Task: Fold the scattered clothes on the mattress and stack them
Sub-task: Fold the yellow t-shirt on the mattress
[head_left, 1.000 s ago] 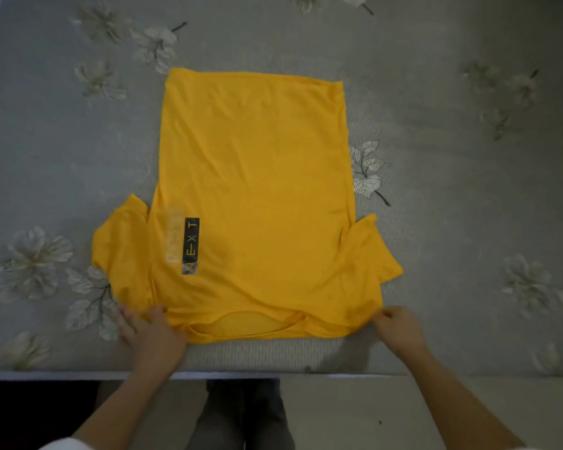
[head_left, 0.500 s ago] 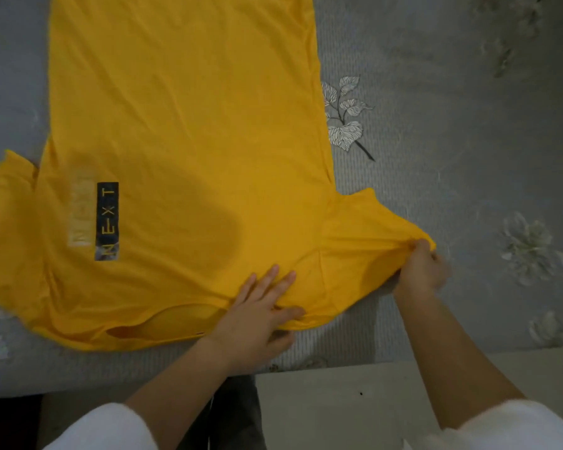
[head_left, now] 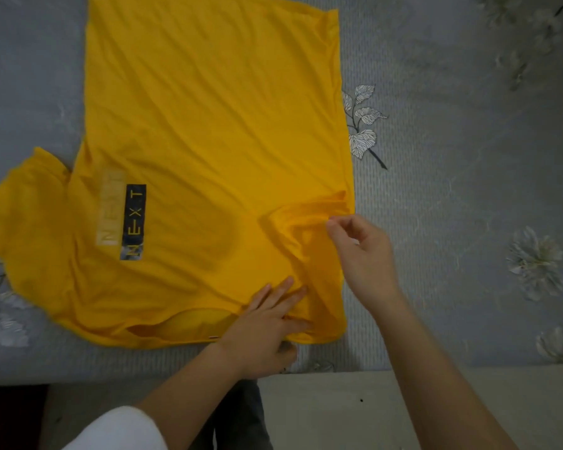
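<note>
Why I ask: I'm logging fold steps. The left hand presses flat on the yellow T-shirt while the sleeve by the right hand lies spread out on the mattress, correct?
One slip: the head view shows the sleeve by the right hand folded in over the yellow T-shirt, not spread out on the mattress. The left hand does press flat.

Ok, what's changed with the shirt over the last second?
The left hand crossed to the right of the collar and presses the shirt flat. The right hand pinched the right-side sleeve and folded it inward over the shirt. Whether it still pinches is unclear. The other sleeve and the shirt's body stayed spread on the mattress.
</note>
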Tool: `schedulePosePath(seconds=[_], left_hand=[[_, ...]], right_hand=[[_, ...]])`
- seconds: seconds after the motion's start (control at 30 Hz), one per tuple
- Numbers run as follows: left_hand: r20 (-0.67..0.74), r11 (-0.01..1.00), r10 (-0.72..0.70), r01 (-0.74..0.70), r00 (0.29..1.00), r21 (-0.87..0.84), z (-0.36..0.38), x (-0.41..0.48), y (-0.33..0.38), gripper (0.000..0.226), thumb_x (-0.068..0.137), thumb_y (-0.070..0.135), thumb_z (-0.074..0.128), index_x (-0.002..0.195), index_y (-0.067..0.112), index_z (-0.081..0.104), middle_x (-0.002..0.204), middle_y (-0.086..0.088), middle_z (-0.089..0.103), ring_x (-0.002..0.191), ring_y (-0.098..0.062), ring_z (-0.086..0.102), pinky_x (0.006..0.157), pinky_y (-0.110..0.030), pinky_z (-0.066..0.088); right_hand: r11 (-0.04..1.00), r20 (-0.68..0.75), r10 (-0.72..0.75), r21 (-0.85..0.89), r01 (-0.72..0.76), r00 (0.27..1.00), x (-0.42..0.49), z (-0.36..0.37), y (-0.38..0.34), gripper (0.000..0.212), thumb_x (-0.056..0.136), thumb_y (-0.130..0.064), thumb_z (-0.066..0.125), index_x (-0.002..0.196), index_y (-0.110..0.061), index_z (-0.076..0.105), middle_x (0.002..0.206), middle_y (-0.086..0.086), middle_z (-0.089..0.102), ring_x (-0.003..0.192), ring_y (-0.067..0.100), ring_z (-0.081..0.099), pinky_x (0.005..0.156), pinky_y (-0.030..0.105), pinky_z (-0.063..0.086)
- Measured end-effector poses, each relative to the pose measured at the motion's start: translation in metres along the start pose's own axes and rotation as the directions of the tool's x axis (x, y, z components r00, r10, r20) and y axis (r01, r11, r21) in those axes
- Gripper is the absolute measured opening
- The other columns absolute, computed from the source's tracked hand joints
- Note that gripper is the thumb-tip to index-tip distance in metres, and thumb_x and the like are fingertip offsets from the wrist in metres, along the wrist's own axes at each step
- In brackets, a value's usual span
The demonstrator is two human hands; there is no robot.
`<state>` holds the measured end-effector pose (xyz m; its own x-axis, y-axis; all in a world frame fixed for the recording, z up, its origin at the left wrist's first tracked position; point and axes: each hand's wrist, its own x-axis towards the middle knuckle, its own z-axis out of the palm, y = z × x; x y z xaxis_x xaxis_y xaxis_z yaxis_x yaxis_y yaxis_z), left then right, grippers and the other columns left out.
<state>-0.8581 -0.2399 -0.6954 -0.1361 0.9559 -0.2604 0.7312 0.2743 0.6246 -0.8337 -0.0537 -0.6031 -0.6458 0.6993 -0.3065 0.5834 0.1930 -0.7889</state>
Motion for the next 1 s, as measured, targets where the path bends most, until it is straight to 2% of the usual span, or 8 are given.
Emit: schedulePosePath(seconds=[0.07, 0.13, 0.23, 0.4, 0.53, 0.67, 0.9, 1.0], left_hand=[[-0.138, 0.998, -0.024, 0.016, 0.990, -0.054, -0.005, -0.007, 0.000, 0.042, 0.081, 0.039, 0.045, 0.119, 0.036, 0.063, 0.153, 0.001, 0.033, 0.146, -0.018, 0.012, 0.116, -0.045, 0.020], [-0.324, 0.986, -0.116, 0.071, 0.939, -0.148, -0.013, -0.019, -0.009, 0.032, 0.083, 0.033, 0.046, 0.105, 0.029, 0.069, 0.140, -0.001, 0.051, 0.139, -0.016, 0.031, 0.106, -0.042, 0.040], [-0.521, 0.929, -0.349, 0.216, 0.779, -0.300, -0.035, -0.048, -0.036, 0.031, 0.088, 0.027, 0.044, 0.108, 0.021, 0.067, 0.137, -0.003, 0.051, 0.137, -0.017, 0.030, 0.111, -0.025, 0.025], [-0.618, 0.611, -0.764, 0.516, 0.187, -0.600, -0.083, -0.102, -0.102, 0.042, 0.079, 0.020, 0.048, 0.119, 0.012, 0.056, 0.138, -0.014, 0.044, 0.132, -0.028, 0.032, 0.112, -0.025, 0.012], [-0.243, 0.192, -0.922, 0.189, -0.302, -0.963, -0.110, -0.137, -0.145, 0.042, 0.082, 0.018, 0.050, 0.122, 0.003, 0.049, 0.117, -0.014, 0.054, 0.100, -0.023, 0.051, 0.086, -0.034, 0.041], [0.132, -0.116, -0.972, -0.089, -0.195, -0.989, -0.127, -0.162, -0.181, 0.018, 0.081, 0.027, 0.053, 0.068, 0.015, 0.051, 0.074, -0.004, 0.054, 0.073, -0.020, 0.052, 0.061, -0.034, 0.039], [0.376, -0.414, -0.882, -0.084, 0.285, -0.907, -0.179, -0.155, -0.206, 0.041, 0.089, 0.042, 0.059, 0.118, 0.014, 0.052, 0.106, -0.006, 0.060, 0.097, -0.022, 0.058, 0.075, -0.040, 0.049], [0.343, -0.351, -0.936, -0.121, 0.086, -0.928, -0.187, -0.166, -0.221, 0.048, 0.076, 0.039, 0.067, 0.116, 0.015, 0.057, 0.105, -0.008, 0.061, 0.093, -0.026, 0.059, 0.076, -0.039, 0.051]], right_hand=[[0.953, 0.047, -0.049, -0.297, 0.061, 0.998, 0.002, 0.012, 0.015, 0.038, 0.093, -0.039, 0.050, 0.125, -0.020, 0.058, 0.124, 0.007, 0.061, 0.106, 0.015, 0.056, 0.089, 0.033, 0.043], [0.816, 0.217, -0.007, -0.563, 0.131, 0.976, 0.002, 0.025, 0.032, 0.060, 0.097, -0.044, 0.045, 0.149, -0.022, 0.027, 0.158, 0.006, 0.020, 0.144, 0.022, 0.019, 0.113, 0.040, 0.022], [0.626, 0.363, 0.130, -0.752, 0.207, 0.923, -0.001, 0.046, 0.042, 0.068, 0.098, -0.053, 0.031, 0.152, -0.031, -0.004, 0.160, 0.002, -0.016, 0.146, 0.025, -0.018, 0.118, 0.051, -0.002], [0.634, 0.324, -0.073, -0.715, 0.295, 0.943, -0.014, 0.093, 0.016, 0.079, 0.082, -0.056, 0.012, 0.153, -0.023, 0.003, 0.160, 0.005, -0.011, 0.146, 0.023, -0.016, 0.116, 0.047, -0.008], [0.558, 0.532, -0.133, -0.657, 0.507, 0.836, -0.024, 0.146, -0.003, 0.077, 0.080, -0.061, 0.008, 0.151, -0.035, -0.005, 0.158, 0.000, -0.019, 0.144, 0.021, -0.022, 0.117, 0.046, -0.008], [0.525, 0.583, -0.059, -0.673, 0.522, 0.811, -0.025, 0.176, 0.002, 0.078, 0.073, -0.076, 0.000, 0.140, -0.047, -0.027, 0.152, -0.009, -0.034, 0.140, 0.017, -0.033, 0.111, 0.043, -0.020], [0.474, 0.625, 0.049, -0.701, 0.532, 0.779, -0.019, 0.176, -0.001, 0.077, 0.068, -0.082, -0.009, 0.131, -0.048, -0.040, 0.141, -0.012, -0.048, 0.135, 0.017, -0.040, 0.114, 0.047, -0.015], [0.476, 0.631, 0.078, -0.703, 0.528, 0.772, -0.018, 0.175, -0.005, 0.075, 0.074, -0.078, 0.002, 0.129, -0.047, -0.040, 0.138, -0.013, -0.050, 0.132, 0.017, -0.042, 0.114, 0.047, -0.015]])
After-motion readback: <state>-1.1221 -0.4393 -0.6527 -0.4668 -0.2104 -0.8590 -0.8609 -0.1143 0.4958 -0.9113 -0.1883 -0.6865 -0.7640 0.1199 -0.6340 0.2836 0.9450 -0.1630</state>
